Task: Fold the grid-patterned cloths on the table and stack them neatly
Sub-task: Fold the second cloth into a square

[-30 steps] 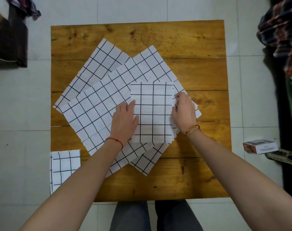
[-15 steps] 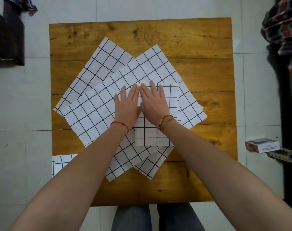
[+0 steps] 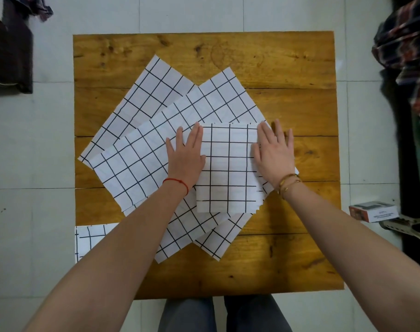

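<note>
A folded white cloth with a black grid [image 3: 228, 168] lies on top of several unfolded grid cloths [image 3: 142, 154] spread diagonally over the wooden table [image 3: 288, 111]. My left hand [image 3: 186, 155] rests flat on the folded cloth's left edge, fingers together. On its right edge my right hand [image 3: 273, 152] lies flat with the fingers spread. Neither hand grips anything. Another folded grid cloth [image 3: 91, 238] sits at the table's near left corner, partly hidden by my left forearm.
A small red and white box [image 3: 373, 212] lies on the tiled floor right of the table, beside a shoe. Plaid clothing [image 3: 410, 56] hangs at the far right. A dark bag [image 3: 10, 53] stands at the far left. My legs show below the table's near edge.
Half a second ago both hands pressed side by side on the middle of the folded cloth. They have slid apart to its left and right edges, smoothing it.
</note>
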{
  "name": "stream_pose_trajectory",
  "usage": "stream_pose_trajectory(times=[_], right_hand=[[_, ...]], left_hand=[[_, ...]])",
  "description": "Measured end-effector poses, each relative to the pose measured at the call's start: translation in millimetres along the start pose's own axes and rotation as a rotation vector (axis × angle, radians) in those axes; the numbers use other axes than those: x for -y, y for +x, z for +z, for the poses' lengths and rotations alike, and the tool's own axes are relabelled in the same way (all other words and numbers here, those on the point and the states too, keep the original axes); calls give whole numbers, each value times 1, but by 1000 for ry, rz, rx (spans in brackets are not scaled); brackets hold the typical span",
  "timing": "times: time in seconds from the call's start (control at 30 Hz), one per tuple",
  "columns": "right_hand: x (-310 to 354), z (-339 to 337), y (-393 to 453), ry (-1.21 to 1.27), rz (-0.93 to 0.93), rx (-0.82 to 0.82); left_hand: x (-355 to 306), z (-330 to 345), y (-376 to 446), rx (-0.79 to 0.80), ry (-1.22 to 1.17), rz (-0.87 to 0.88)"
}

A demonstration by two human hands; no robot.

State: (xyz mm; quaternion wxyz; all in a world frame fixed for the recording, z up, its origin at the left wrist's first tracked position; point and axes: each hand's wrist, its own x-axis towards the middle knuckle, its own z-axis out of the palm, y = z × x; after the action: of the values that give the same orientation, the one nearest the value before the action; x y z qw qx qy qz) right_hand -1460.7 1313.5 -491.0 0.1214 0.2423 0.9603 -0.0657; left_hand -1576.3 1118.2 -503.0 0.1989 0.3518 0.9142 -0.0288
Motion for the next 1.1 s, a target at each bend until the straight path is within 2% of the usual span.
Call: stream_pose_trajectory(times=[0.3,0.47,0.57,0.8,1.1], right_hand=[[52,-14,-5,-27,-187,-74],[66,-1,-4,-71,-294,115],[64,7,-6,-59,-285,211],[67,1,-4,-19,-250,301],[71,-2,-3,-21,-229,336]], left_hand=[[1,-4,-10,-101,-27,49],[6,4,-22,-48,-6,57],[9,9,-33,-28,14,73],[5,26,-82,-16,15,124],[4,54,-161,71,-29,204]])
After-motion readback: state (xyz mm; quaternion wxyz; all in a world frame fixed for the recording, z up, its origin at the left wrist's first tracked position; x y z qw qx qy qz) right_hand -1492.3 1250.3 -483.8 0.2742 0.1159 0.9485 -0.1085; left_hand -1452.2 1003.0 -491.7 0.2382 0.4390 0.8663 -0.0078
